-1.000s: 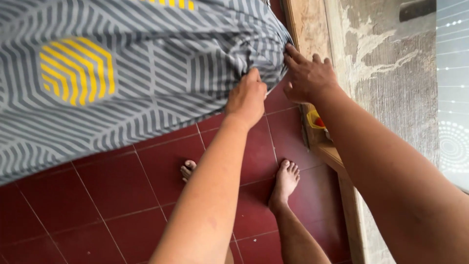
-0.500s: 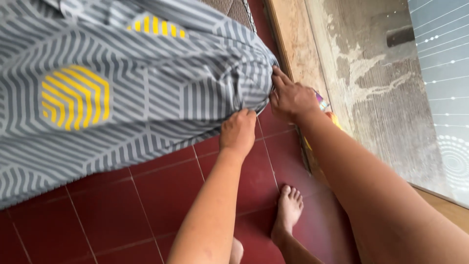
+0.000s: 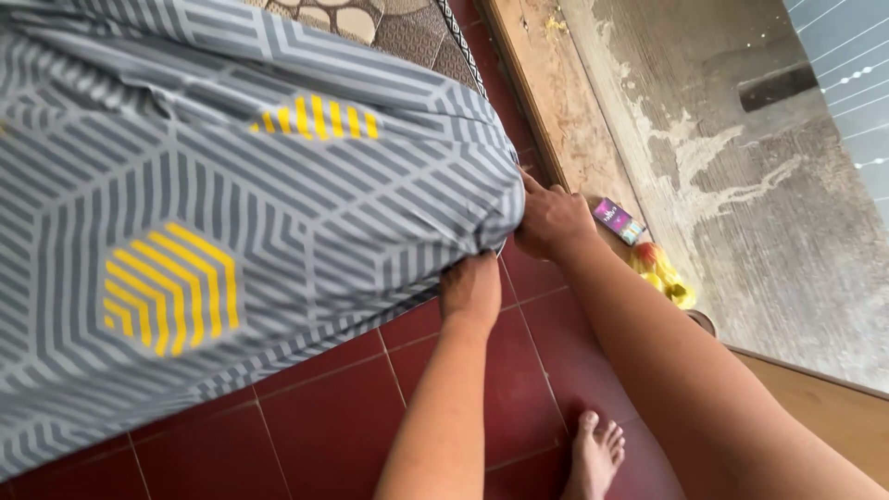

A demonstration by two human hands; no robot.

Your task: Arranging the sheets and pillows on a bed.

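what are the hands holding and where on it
Both hands, left and right, grip the grey striped sheet at its corner.

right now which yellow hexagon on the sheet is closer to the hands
The smaller yellow hexagon up by the top fold: it lies nearer the right hand and left hand than the big hexagon at left.
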